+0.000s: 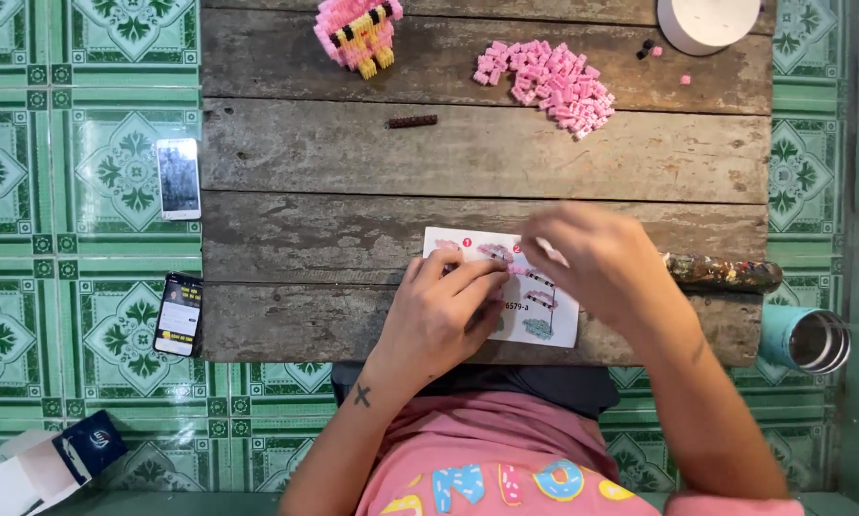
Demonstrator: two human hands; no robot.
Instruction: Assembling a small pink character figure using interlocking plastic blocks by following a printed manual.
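**Tiny pink bricks on a rough plank table**

Pink shirt with puffy coloured letters fills the near edge, right under the camera. Just past it, both hands meet over a glossy instruction sheet (pixel 544 320) lying flat at the near edge of the table (pixel 353 153), which is made of weathered grey planks, cracked and grainy. Left hand (pixel 444 311) has its fingers curled together, tips pinching a small pink piece against the sheet. Right hand (pixel 592 258) is bunched up with the fingertips drawn in next to it; can't tell exactly what it grips, too small.

Far side: a loose heap of pink bricks (pixel 547 84), knobbly little blocks, and left of it a chunky built figure (pixel 358 33) in pink and yellow. A dark studded strip (pixel 412 121) lies alone mid-table. A paint-spattered stick (pixel 721 274) sits right of the hands.

Off the table on the left, two phones (pixel 178 177) rest on shiny green patterned tiles. On the right, a teal metal tumbler (pixel 802 336).
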